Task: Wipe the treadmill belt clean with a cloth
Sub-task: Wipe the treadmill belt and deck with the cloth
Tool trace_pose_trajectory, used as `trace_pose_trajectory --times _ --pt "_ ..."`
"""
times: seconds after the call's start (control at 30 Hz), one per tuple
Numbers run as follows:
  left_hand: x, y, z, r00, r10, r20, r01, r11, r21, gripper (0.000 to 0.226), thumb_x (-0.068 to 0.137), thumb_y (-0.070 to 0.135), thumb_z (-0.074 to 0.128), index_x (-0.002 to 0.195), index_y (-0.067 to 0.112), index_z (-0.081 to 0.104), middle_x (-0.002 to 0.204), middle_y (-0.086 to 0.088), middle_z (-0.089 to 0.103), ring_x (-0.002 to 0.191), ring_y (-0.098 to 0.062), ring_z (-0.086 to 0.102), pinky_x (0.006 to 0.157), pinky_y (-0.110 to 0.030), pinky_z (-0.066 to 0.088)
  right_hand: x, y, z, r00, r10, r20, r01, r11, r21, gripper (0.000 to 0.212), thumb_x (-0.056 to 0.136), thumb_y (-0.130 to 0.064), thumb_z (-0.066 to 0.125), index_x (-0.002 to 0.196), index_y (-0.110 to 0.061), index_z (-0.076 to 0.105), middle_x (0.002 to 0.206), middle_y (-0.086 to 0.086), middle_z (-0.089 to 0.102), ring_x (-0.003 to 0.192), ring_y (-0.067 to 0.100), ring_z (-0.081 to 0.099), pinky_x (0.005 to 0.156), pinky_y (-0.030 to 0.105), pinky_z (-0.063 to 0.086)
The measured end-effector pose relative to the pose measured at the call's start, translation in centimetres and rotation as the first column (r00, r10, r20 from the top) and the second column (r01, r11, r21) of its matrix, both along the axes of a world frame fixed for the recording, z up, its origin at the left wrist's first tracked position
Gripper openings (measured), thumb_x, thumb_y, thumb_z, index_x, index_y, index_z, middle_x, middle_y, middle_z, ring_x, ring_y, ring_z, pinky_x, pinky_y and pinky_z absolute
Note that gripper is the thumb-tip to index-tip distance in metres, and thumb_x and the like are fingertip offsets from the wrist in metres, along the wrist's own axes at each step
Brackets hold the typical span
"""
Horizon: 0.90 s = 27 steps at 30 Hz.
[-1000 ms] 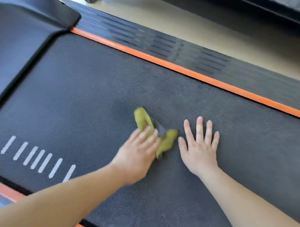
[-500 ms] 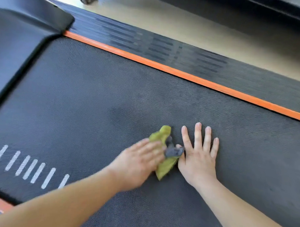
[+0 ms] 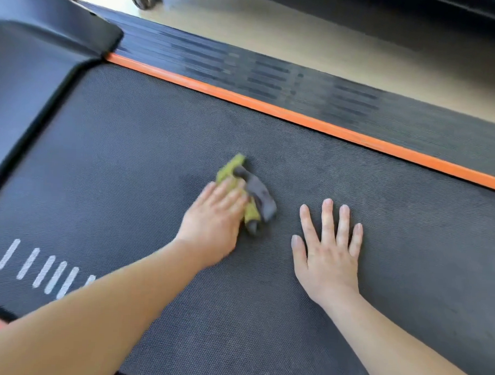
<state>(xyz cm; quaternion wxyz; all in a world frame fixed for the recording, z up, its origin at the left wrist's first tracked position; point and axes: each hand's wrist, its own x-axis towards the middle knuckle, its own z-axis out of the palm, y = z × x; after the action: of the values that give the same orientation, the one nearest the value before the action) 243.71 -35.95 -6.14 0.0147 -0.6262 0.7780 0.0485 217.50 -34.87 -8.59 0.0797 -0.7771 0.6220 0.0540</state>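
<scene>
I am pressing my left hand (image 3: 214, 217) down on the cloth (image 3: 258, 194). My fingers are lying close together and flat on top of it. I cannot see my thumb. The cloth is yellow-green and gray and all bunched up. It is sticking out past my fingertips and on the side toward my other hand. It is lying on the treadmill belt (image 3: 129, 155). My right hand (image 3: 326, 254) is resting flat on the belt, near the cloth but not touching it. Its fingers are spread wide and it is holding nothing. Beyond my fingertips an orange stripe (image 3: 299, 119) is running along the belt's edge. White lines (image 3: 37, 264) are showing on the outer side of my left arm.
</scene>
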Motion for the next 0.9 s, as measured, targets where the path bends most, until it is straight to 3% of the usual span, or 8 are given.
trace_pose_trajectory --times 0.1,0.23,0.33,0.5,0.57,0.7,0.83,0.9 --pt "-3.0 0.0 0.5 0.974 0.220 -0.061 -0.219 0.976 0.018 0.056 0.102 0.031 0.032 0.153 0.011 0.045 0.161 -0.006 0.042 0.155 -0.033 0.021 0.126 -0.051 0.017 0.1 0.1 0.0 1.000 -0.011 0.009 0.011 1.000 -0.019 0.064 0.107 -0.055 0.016 0.166 -0.034 0.009 0.174 0.011 -0.002 0.159 0.039 -0.011 0.124 0.066 0.005" --pt "-5.1 8.1 1.8 0.942 -0.293 -0.164 0.308 0.949 0.072 0.049 0.104 0.032 0.042 0.149 0.015 0.052 0.156 0.000 0.049 0.155 -0.026 0.024 0.125 -0.047 0.023 -0.1 0.1 -0.2 1.000 -0.002 0.020 0.003 0.999 -0.034 0.068 0.100 -0.050 0.031 0.165 -0.031 0.020 0.174 0.013 0.004 0.159 0.042 -0.002 0.122 0.069 0.010" --pt "-1.7 6.0 1.5 0.893 -0.443 -0.078 0.449 0.887 0.105 0.048 0.105 0.032 0.040 0.149 0.017 0.053 0.159 0.002 0.045 0.155 -0.021 0.024 0.126 -0.046 0.022 0.0 0.1 0.0 1.000 -0.002 0.029 0.003 0.999 -0.040 0.066 0.104 -0.053 0.027 0.166 -0.032 0.019 0.174 0.012 0.003 0.159 0.041 -0.003 0.123 0.067 0.009" --pt "-2.6 -1.2 1.7 0.970 0.243 -0.011 -0.242 0.968 0.060 0.057 0.105 0.034 0.028 0.158 0.014 0.037 0.168 -0.004 0.027 0.158 -0.028 0.010 0.128 -0.047 0.006 -0.1 0.1 0.8 0.998 -0.015 0.061 0.018 0.999 -0.051 0.063 0.106 -0.059 0.022 0.165 -0.035 0.019 0.174 0.009 0.009 0.160 0.036 -0.002 0.126 0.063 0.008" --pt "-5.6 1.2 1.6 1.000 0.007 -0.030 -0.004 0.996 0.089 0.054 0.100 0.031 0.038 0.149 0.011 0.050 0.159 -0.009 0.043 0.153 -0.033 0.025 0.126 -0.050 0.017 -0.3 0.0 1.0 0.998 -0.013 0.058 0.016 0.998 -0.055 0.064 0.103 -0.057 0.029 0.163 -0.036 0.027 0.173 0.008 0.013 0.160 0.036 0.005 0.125 0.062 0.012" --pt "-2.9 2.1 1.5 0.842 -0.527 -0.113 0.538 0.833 0.125 0.046 0.104 0.037 0.042 0.140 0.017 0.060 0.148 0.001 0.057 0.134 -0.024 0.052 0.118 -0.040 0.037 -1.1 0.1 0.9 0.996 0.038 0.082 -0.031 0.996 -0.086 0.059 0.096 -0.048 0.042 0.152 -0.029 0.051 0.172 0.008 0.021 0.158 0.038 0.016 0.124 0.061 0.019" --pt "-1.8 -3.3 1.1 1.000 -0.008 -0.029 0.012 0.993 0.120 0.065 0.100 0.042 0.018 0.155 0.017 0.043 0.164 -0.003 0.037 0.153 -0.027 0.029 0.126 -0.044 0.020 -1.7 -0.2 1.2 0.996 0.052 0.066 -0.045 0.995 -0.094 0.056 0.105 -0.050 0.030 0.159 -0.037 0.039 0.171 0.004 0.023 0.158 0.032 0.018 0.124 0.057 0.022" --pt "-5.1 -1.4 1.0 0.997 0.041 -0.060 -0.031 0.988 0.152 0.066 0.100 0.039 0.017 0.153 0.012 0.044 0.165 -0.008 0.033 0.157 -0.031 0.017 0.127 -0.048 0.016 -1.7 -0.3 1.2 0.995 0.039 0.096 -0.028 0.993 -0.116 0.053 0.104 -0.048 0.035 0.154 -0.036 0.047 0.169 0.004 0.029 0.157 0.033 0.024 0.122 0.057 0.024"
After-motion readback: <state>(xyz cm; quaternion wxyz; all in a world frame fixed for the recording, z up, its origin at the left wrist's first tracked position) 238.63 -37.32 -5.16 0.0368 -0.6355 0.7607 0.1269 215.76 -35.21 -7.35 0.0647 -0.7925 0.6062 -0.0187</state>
